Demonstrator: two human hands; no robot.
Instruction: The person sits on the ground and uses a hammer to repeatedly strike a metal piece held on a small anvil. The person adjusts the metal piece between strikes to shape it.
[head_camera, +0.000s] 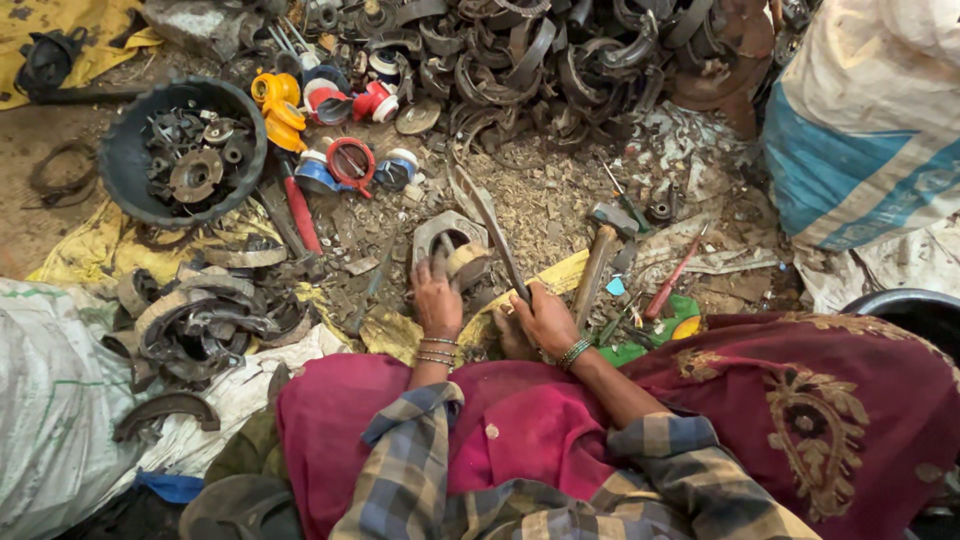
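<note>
Crowding in left: brake shoe stack (200, 315), black tub (125, 160); blocking ahead: shoe heap (540, 60); leaving open a debris-strewn floor patch (560, 190) mid-ground.

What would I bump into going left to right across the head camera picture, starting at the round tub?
Tub of metal bits → red-handled tool → left hand on a metal part → right hand gripping a long blade → hammer → blue-striped sack.
</note>
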